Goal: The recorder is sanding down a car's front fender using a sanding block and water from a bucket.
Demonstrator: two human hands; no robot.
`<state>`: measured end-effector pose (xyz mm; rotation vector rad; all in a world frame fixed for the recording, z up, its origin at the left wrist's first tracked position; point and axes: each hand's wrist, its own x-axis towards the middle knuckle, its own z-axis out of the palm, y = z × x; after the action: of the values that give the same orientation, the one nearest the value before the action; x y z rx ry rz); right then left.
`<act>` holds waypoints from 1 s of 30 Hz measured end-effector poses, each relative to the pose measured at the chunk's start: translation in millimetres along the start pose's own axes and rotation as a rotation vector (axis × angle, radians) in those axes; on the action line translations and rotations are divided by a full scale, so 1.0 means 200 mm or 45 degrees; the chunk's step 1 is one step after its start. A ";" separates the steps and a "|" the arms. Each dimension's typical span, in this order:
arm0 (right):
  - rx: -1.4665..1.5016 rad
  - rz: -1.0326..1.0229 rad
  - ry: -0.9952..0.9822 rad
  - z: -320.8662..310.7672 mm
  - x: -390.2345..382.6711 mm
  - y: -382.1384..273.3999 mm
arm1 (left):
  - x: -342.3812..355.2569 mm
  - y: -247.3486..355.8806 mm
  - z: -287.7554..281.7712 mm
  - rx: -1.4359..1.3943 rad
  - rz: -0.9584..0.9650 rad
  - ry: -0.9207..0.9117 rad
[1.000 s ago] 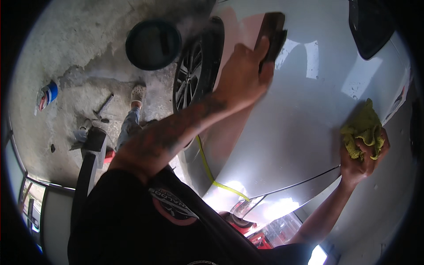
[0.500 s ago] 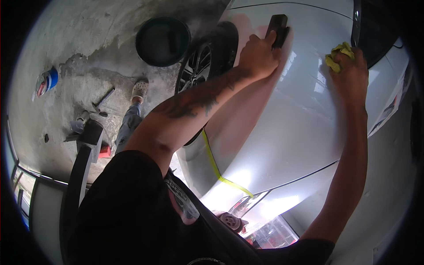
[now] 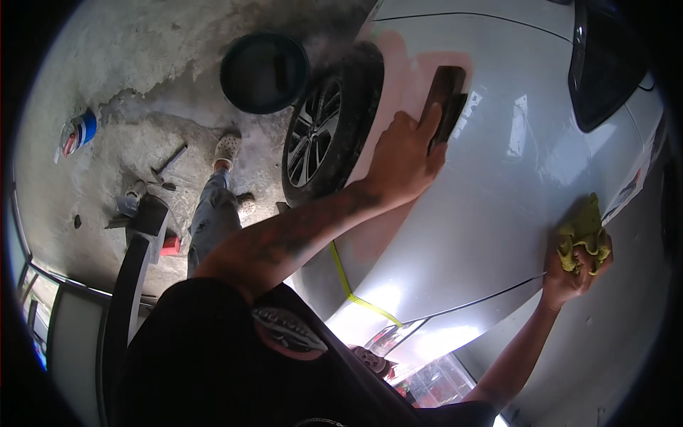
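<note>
My left hand [image 3: 407, 158] is closed around the near part of a dark, long sanding block [image 3: 447, 87]. The block lies against the silver car panel [image 3: 491, 192], at the border of a dull pinkish patch [image 3: 396, 60] above the wheel arch. In my right hand [image 3: 565, 285] is a crumpled yellow cloth [image 3: 585, 224], gripped near the right edge of the car body; whether it touches the panel I cannot tell. Yellow tape [image 3: 340, 274] runs along the lower part of the panel. My left hand hides the block's near end.
A car wheel [image 3: 320, 132] stands left of the panel, beside a dark round basin [image 3: 265, 110]. On the concrete floor [image 3: 163, 64] are a blue can [image 3: 86, 127], a hammer [image 3: 171, 160] and a red block [image 3: 171, 246]. A dark window [image 3: 605, 78] is at upper right.
My left hand has drawn the sanding block nearer along the panel. My right hand has brought the cloth nearer, from beside the window to the body's right edge. The view has shifted slightly.
</note>
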<state>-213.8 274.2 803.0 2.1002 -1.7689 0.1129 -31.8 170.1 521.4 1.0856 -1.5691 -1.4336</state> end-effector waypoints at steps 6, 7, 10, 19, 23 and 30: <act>0.021 0.073 0.026 0.03 0.02 -0.01 | 0.35 -0.19 0.02 0.112 -0.103 0.110; 0.026 0.079 0.036 0.04 0.02 -0.03 | 0.36 -0.19 0.02 0.058 -0.158 0.016; 0.038 0.114 0.052 0.03 0.01 -0.03 | 0.12 -0.09 0.00 0.071 -0.195 -0.095; 0.010 0.114 0.068 0.04 0.02 -0.03 | 0.41 -0.17 -0.05 -0.164 -0.317 -0.300; -0.006 0.065 0.099 0.03 0.04 -0.03 | 0.04 -0.15 0.01 0.179 0.258 0.158; 0.010 0.087 0.101 0.06 0.04 -0.04 | 0.42 -0.20 -0.07 -0.153 -0.316 -0.256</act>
<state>-207.3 263.4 792.1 2.0122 -1.7966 0.2200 -46.0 85.3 482.1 1.1230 -1.5010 -1.8283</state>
